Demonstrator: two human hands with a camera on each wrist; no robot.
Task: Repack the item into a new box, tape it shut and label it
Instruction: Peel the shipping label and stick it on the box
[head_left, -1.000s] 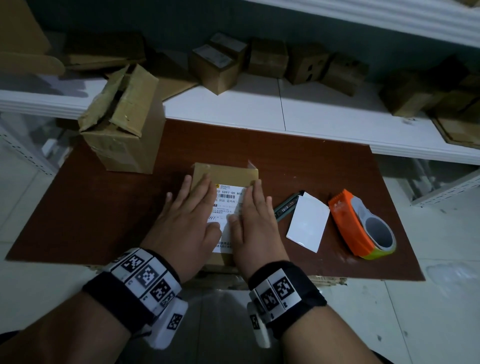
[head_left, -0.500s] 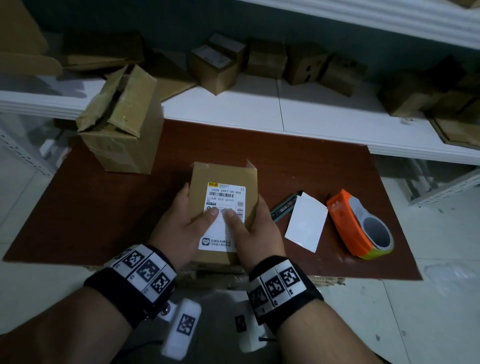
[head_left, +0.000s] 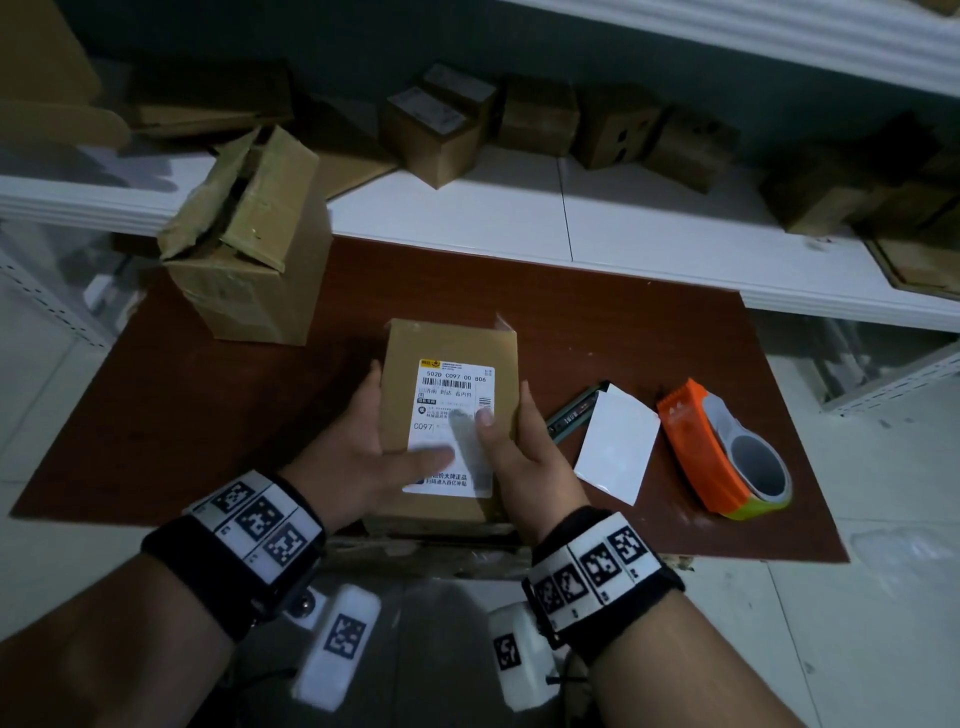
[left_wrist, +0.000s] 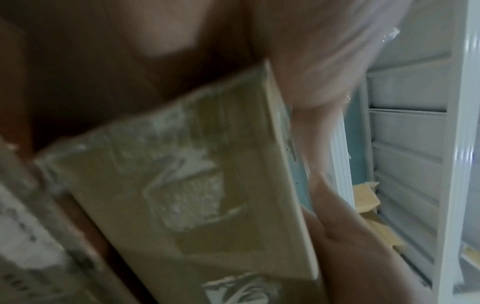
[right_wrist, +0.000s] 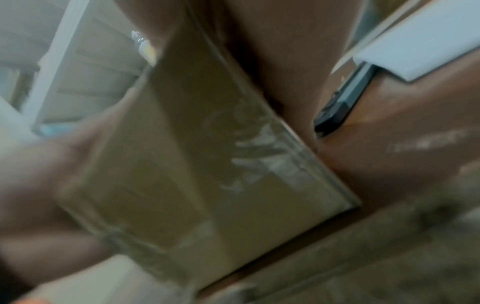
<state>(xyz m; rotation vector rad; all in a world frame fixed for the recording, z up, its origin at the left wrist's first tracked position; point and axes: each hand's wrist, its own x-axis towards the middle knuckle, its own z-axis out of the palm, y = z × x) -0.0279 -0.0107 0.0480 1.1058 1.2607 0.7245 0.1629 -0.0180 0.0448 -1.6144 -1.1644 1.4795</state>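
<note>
A small taped cardboard box (head_left: 447, 343) lies near the front edge of the brown table (head_left: 208, 405), with a white shipping label (head_left: 457, 379) stuck on its top. My left hand (head_left: 358, 452) grips the box's left side, and its thumb lies across the lower part of the label. My right hand (head_left: 524, 447) grips the right side, thumb pressed on the label's middle. The left wrist view shows a blurred taped side of the box (left_wrist: 182, 195). The right wrist view shows another blurred side of the box (right_wrist: 207, 164).
An orange tape dispenser (head_left: 691, 441) sits to the right, with a white backing sheet (head_left: 615, 447) and a dark cutter (head_left: 576, 410) between it and the box. An opened old box (head_left: 249, 244) stands at the back left. Several cartons crowd the white shelf (head_left: 623, 223) behind.
Both hands lay flat on the label a second ago. They have slid out to the box's sides, and only the thumbs stay on the label.
</note>
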